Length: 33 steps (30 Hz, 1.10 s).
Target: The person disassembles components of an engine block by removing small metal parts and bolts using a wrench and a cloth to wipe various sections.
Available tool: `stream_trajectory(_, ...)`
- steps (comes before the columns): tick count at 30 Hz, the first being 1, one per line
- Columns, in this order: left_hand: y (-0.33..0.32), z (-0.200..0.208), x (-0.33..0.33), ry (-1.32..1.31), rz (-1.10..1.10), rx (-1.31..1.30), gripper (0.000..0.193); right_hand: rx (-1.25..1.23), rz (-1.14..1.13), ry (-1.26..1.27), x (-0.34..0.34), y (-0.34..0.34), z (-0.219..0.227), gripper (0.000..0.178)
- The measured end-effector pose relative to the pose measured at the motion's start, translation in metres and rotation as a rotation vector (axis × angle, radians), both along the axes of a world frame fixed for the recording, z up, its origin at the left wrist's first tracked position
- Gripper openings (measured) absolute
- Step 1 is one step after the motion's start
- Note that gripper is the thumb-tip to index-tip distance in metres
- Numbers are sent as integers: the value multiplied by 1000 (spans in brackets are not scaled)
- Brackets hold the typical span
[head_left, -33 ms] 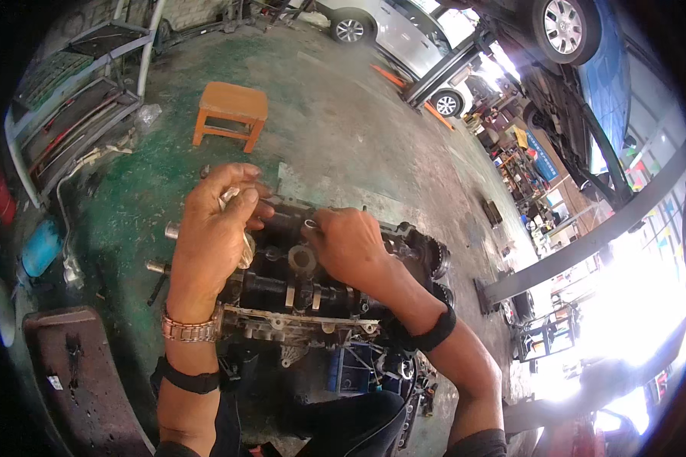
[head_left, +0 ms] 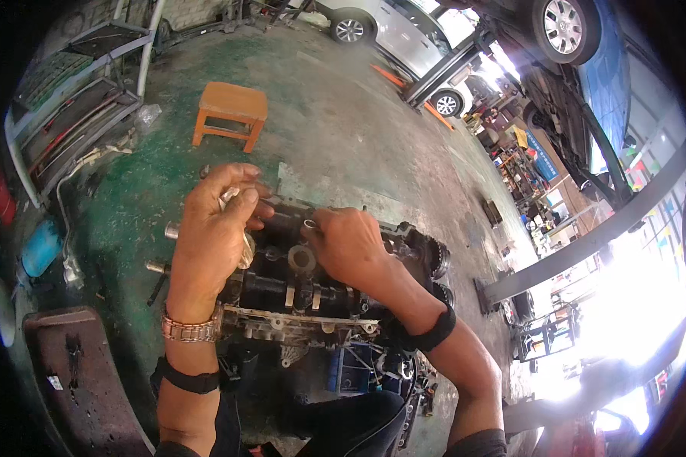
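My left hand (head_left: 215, 221) is raised over the left part of an engine cylinder head (head_left: 343, 324). Its fingers are curled round a pale crumpled piece (head_left: 247, 251), cloth or thin plastic, which shows below the palm and between the fingers. My right hand (head_left: 352, 245) hovers over the middle of the cylinder head, thumb and forefinger pinched on a small pale loop-shaped piece (head_left: 310, 224). Dark camshafts (head_left: 331, 295) lie across the head, partly hidden by my hands, and toothed sprockets (head_left: 437, 257) stand at its right end.
An orange stool (head_left: 232, 103) stands on the green floor beyond the engine part. A brown tray (head_left: 84, 381) lies at lower left, below a metal rack (head_left: 84, 107). Under the cylinder head is a blue crate (head_left: 351, 369) with parts. Lift posts (head_left: 587, 259) and cars are at right.
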<state>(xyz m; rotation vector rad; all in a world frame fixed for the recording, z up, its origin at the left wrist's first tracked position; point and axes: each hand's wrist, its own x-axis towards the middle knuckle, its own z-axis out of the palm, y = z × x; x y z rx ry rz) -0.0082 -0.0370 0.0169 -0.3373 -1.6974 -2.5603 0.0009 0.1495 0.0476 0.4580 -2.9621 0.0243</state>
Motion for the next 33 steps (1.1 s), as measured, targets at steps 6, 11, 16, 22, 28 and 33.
stream_trajectory(6, 0, 0, 1, 7, -10, 13, 23, 70, -5, -31, 1, -3, 6, 18)
stream_trajectory(11, 4, 4, 2, -3, 1, 16, 20, 83, 70, 6, -1, 1, 5, 17)
stream_trajectory(16, 5, 3, 1, 17, 8, -5, 20, 60, 7, -28, 1, -4, 12, 19)
stream_trajectory(22, 7, -1, -1, 17, 2, -42, 22, 35, -71, -68, -2, -4, 8, 19)
stream_trajectory(28, 7, 0, 0, 1, -3, -48, 22, 117, -21, -51, 0, -6, 6, 15)
stream_trajectory(33, 7, 0, 0, 11, -2, -60, 22, 121, -6, -44, 0, -4, 5, 13)
